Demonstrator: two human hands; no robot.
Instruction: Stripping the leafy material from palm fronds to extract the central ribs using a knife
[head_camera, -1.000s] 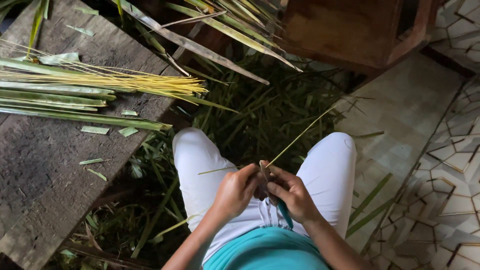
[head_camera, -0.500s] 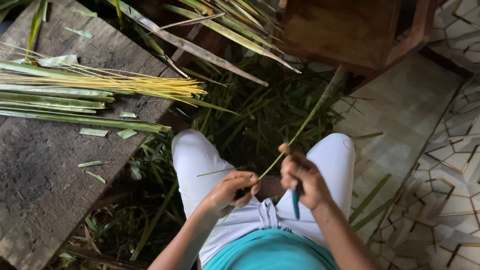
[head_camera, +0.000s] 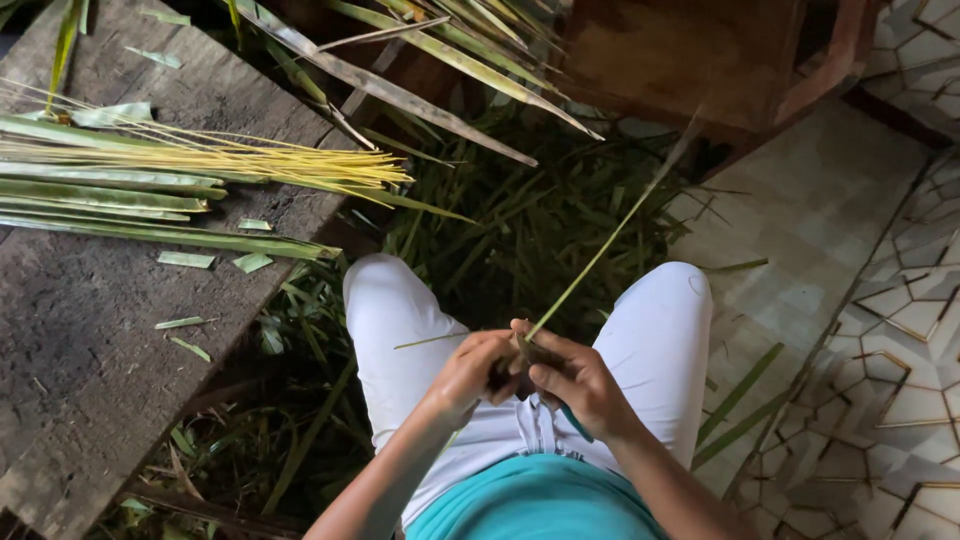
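Head view showed both hands together over the lap: the left hand (head_camera: 470, 372) pinched shut on a thin leaf strip (head_camera: 600, 250) that ran up to the far right, while the right hand (head_camera: 572, 385) closed around a teal-handled knife (head_camera: 573, 424). Yellow sticks (head_camera: 250, 165) lay on the wooden bench (head_camera: 90, 340) to the left.

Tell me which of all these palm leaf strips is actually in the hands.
The single thin strip slanting up from both hands, over the knees; the yellow bundle lies untouched on the wooden bench.
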